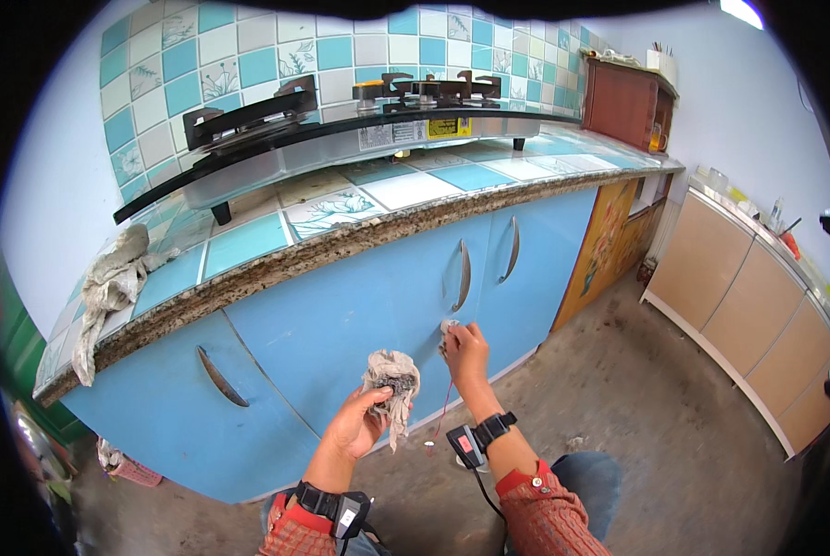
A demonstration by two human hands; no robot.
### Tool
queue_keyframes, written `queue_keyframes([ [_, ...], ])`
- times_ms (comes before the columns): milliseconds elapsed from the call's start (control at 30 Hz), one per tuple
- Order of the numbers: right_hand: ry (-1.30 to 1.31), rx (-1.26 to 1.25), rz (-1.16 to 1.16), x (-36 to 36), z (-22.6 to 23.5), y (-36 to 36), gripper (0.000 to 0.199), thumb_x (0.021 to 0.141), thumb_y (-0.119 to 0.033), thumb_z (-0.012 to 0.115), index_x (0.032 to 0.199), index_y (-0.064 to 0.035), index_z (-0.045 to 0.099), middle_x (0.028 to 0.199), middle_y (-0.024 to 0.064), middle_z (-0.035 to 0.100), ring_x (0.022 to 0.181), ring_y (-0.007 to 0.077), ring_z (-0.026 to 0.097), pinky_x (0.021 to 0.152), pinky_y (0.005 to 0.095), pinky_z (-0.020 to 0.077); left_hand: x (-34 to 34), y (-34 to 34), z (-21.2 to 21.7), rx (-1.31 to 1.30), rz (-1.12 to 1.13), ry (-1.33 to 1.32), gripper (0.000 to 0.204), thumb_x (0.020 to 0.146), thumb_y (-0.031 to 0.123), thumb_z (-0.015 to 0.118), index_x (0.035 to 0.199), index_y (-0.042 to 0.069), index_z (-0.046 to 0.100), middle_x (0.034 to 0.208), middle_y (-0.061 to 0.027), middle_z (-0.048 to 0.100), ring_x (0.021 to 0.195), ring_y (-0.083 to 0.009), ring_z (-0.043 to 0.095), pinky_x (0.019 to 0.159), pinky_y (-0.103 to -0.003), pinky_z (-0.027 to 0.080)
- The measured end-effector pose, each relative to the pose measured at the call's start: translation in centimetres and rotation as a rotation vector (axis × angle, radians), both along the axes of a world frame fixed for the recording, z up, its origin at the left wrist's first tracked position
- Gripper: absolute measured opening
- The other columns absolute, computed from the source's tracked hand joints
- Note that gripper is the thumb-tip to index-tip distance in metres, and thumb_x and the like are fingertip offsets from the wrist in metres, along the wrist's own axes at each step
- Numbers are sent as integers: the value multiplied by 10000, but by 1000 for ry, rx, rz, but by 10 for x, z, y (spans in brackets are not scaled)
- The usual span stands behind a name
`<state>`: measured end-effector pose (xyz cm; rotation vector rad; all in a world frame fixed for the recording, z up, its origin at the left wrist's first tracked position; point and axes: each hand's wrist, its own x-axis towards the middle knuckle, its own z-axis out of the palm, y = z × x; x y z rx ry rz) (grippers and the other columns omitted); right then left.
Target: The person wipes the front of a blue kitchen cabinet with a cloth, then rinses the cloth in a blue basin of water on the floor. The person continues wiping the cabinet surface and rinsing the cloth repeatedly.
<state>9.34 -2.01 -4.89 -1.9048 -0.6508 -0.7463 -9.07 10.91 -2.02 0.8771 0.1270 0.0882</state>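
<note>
Fingers of the left hand (357, 428) are clamped on a crumpled grey-white rag (392, 378) held just off the blue cabinet door (359, 315). The right hand (466, 350) pinches a small pale wad (449, 326) against that door. Step in hand: wiping the door front, apparently; next stroke needs steady pressure.

My left grip (357, 422) bunches a dirty rag (392, 378), so my palm hides its lower folds. My right grip (464, 350) pinches something small and pale (448, 326) against the blue cabinet door (359, 315); my fingers cover most of it, and I cannot tell what it is. Left of that door, the picture's dark rim cuts off the far end of the surface (248, 243). My elbows drop out past the lower edge.
</note>
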Motion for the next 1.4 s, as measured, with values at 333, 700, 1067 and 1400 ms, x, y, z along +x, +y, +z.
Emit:
queue_keyframes([
  [333,-258,266,-42,17,108,4,137,870,-24,557,999,-8,596,995,158,563,836,345,580,707,409,490,0,4,-4,-50,23,13,376,866,94,575,1215,-31,508,1044,-141,636,880,-283,652,775,-401,561],
  [700,158,51,9,8,19,-14,164,808,61,557,949,-1,612,952,171,580,791,328,603,675,370,503,-2,7,-1,-66,12,-49,364,872,91,569,1211,-28,510,1042,-137,639,888,-267,650,774,-391,561],
  [1067,624,449,625,81,92,-33,227,875,-40,532,1055,-25,669,792,-4,634,614,70,519,498,218,393,-3,6,2,-66,23,-19,329,871,94,587,1179,-13,541,1015,-123,650,878,-250,654,770,-378,560],
  [1400,799,-79,428,77,98,-39,234,836,-72,522,972,-37,710,715,8,631,533,99,518,440,268,423,3,-2,-3,-51,18,-9,331,860,98,606,1174,8,551,1029,-105,656,884,-232,660,774,-351,556],
])
